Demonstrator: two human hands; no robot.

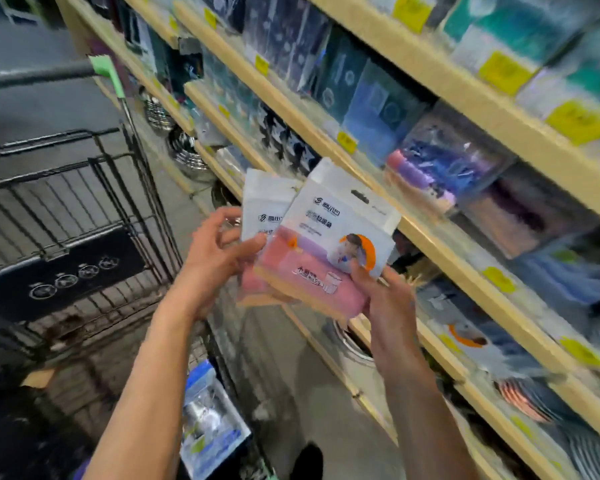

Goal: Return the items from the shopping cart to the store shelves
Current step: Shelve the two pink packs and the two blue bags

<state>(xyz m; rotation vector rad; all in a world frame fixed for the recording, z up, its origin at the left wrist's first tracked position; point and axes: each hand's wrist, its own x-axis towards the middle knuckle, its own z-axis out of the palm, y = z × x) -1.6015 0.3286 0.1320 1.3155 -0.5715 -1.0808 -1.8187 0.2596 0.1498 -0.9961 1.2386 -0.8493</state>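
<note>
Both hands are raised in front of the shelves, holding two flat packets fanned one over the other. The left hand (219,251) pinches the rear packet (260,209) with thumb on its face, its other fingers curled loosely behind. The right hand (381,292) grips the front packet (329,244) at its lower corner, thumb on top; the fingers beneath are hidden. The front packet covers most of the rear one. Both hang just beside the wooden shelves (426,237), whose goods are too blurred to make out. Left of the packets stands the shopping cart (84,202), partly cut off; a blue-topped pack (208,420) lies low beside it.
</note>
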